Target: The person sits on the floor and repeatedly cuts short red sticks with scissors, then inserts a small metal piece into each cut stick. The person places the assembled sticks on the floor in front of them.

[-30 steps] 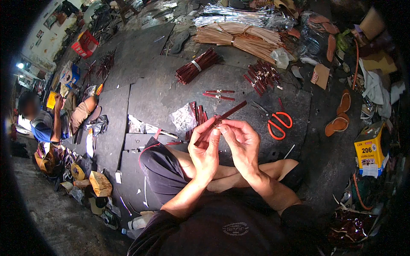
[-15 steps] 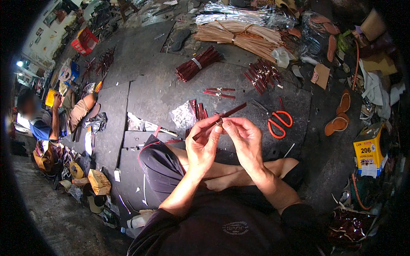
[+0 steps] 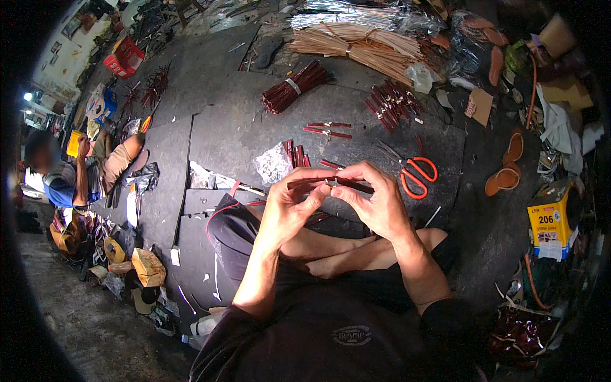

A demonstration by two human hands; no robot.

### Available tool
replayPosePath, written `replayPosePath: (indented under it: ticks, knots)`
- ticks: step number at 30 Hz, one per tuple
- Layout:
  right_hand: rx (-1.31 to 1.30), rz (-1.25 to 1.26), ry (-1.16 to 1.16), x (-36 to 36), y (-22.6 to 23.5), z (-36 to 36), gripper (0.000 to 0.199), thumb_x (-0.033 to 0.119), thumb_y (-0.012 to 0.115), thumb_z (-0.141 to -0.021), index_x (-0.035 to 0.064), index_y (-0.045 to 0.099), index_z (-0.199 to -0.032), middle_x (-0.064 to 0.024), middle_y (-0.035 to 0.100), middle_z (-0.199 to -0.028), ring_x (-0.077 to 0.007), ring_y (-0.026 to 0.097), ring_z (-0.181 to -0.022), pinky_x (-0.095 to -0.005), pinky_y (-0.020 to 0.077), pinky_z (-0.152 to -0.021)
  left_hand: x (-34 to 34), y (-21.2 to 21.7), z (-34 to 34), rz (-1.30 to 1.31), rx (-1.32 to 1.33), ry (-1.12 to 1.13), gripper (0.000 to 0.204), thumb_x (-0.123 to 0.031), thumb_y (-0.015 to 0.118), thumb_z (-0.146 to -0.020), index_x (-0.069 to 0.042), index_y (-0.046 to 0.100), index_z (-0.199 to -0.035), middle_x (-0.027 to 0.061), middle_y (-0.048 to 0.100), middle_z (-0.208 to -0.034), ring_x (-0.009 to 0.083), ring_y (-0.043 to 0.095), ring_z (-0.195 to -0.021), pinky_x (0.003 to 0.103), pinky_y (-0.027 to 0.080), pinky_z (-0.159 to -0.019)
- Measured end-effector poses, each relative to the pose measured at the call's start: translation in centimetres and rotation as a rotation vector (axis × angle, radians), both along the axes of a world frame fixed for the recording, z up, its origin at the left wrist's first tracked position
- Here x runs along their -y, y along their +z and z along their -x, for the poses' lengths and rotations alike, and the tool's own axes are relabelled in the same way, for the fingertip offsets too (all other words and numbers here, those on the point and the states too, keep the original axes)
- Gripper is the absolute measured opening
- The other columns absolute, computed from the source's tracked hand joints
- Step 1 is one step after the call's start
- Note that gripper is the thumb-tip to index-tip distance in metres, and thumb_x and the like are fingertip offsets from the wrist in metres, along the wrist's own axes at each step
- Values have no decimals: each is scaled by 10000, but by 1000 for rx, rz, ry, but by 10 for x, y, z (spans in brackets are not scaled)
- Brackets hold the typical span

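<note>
Both hands meet in front of my crossed legs, around a dark red strap (image 3: 361, 187) with a small shiny metal fitting at its middle. My left hand (image 3: 284, 209) pinches the strap near the fitting between thumb and fingers. From the other side, my right hand (image 3: 380, 205) grips it, thumb close to the fitting. Fingers partly cover the fitting. Beyond them lie a clear plastic bag (image 3: 273, 163), short red strips (image 3: 296, 155) and two straps with metal fittings (image 3: 328, 133). Orange-handled scissors (image 3: 403, 181) rest right of my right hand.
Farther off lie a tied bundle of dark red strips (image 3: 296, 89), a pile of fitted straps (image 3: 389, 107) and tan strips (image 3: 356, 46). Sandals (image 3: 503, 181) and a yellow can-like container (image 3: 550, 223) stand right. Another person (image 3: 60, 181) sits at left.
The strap has turned from a slant to nearly level. My right hand has shifted slightly right and up, its fingers now along the strap; my left hand has shifted slightly left.
</note>
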State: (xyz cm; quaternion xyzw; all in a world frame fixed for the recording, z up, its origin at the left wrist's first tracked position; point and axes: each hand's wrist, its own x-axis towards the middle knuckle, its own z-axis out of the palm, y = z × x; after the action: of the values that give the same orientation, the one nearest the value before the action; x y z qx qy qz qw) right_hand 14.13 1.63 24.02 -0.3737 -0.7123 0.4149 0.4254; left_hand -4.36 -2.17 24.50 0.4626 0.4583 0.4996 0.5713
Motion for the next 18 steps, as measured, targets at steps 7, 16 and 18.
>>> replayPosePath:
  ticks: [7,16,18]
  knots:
    - [-1,17,46,1,4,-3,252,166,778,-811,14,626,-941,-114,683,-907,-231,678,-831,-347,525,-741,1,1,10,-14,-13,-66,238,-58,667,-902,-8,655,-1134,57,688,-1025,117,634,-966,268,505,-878]
    - [11,-74,-24,2,6,1,281,161,780,-803,27,634,-1002,-125,674,-996,-269,672,-888,-351,529,-763,2,-3,-1,-47,95,43,259,-20,663,-895,8,629,-1149,56,677,-1039,114,634,-948,251,497,-872]
    - [218,-385,-285,6,16,7,315,212,796,-771,76,642,-1009,-84,636,-995,-285,624,-982,-416,453,-922,3,-6,-8,-93,111,121,277,-4,664,-890,19,614,-1161,67,671,-1065,121,632,-969,255,495,-881]
